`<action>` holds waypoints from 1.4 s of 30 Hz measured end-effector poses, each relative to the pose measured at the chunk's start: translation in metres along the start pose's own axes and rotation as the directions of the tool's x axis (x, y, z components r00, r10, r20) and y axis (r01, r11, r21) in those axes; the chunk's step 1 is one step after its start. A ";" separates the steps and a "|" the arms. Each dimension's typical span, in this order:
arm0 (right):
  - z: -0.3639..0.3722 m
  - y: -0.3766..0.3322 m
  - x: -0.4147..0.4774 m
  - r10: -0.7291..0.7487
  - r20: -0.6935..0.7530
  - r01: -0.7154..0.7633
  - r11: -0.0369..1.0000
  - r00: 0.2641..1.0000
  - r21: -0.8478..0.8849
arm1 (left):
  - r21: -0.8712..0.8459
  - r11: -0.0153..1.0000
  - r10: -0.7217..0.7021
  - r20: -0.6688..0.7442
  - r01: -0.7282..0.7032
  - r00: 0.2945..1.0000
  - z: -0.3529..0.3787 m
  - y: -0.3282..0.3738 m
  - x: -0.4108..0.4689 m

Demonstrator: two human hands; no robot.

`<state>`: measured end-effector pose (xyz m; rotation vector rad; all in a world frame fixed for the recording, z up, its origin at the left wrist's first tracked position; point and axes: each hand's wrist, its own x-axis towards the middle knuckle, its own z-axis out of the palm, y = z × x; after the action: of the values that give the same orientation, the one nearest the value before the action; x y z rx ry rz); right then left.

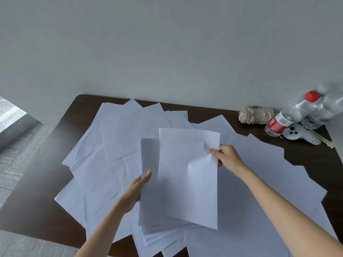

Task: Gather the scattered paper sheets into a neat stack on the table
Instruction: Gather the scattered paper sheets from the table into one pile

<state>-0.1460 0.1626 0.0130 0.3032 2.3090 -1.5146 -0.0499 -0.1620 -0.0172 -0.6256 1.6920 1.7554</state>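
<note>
Several white paper sheets [118,138] lie scattered and overlapping across the dark brown table [37,201]. My left hand [136,190] grips the left edge of a small bundle of gathered sheets [152,206], held tilted above the table's middle. My right hand [225,157] pinches the right edge of a single sheet [187,173], which lies over the front of that bundle and is creased near my fingers. More sheets [259,182] spread out under my right forearm toward the table's right side.
At the back right stand two clear water bottles, one with a red cap [289,115] and one behind it [326,108]. A folded beige umbrella [255,115] and a white controller [298,134] lie beside them. A grey wall backs the table; tiled floor shows at left.
</note>
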 end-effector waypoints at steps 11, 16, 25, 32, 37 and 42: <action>0.041 0.023 0.006 -0.011 -0.172 -0.007 0.994 0.985 -0.105 | -0.046 0.988 0.147 -0.069 -0.150 0.987 -0.002 -0.028 0.013; -0.005 0.051 -0.019 0.098 -0.070 -0.120 0.830 0.993 -0.545 | -0.083 0.980 0.169 -0.133 -0.181 0.977 0.006 -0.032 0.010; -0.015 0.072 -0.047 0.036 0.145 0.107 0.501 0.989 -0.859 | -0.139 0.977 0.129 -0.217 -0.161 0.968 0.017 -0.037 0.004; -0.026 0.085 -0.055 0.109 -0.064 -0.126 0.817 0.992 -0.563 | -0.163 0.974 0.125 -0.209 -0.160 0.970 0.017 -0.031 -0.005; -0.039 0.091 -0.057 0.168 -0.254 -0.216 0.961 0.953 -0.174 | -0.144 0.978 0.128 -0.150 -0.150 0.980 0.029 -0.024 -0.011; -0.038 0.102 -0.066 0.259 -0.345 -0.262 0.964 0.902 0.040 | -0.109 0.984 0.133 -0.085 -0.142 0.988 0.057 -0.025 -0.014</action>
<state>-0.0554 0.2395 -0.0321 0.9080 2.4084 -1.4065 -0.0181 -0.1066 -0.0209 -0.6490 1.7315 1.9602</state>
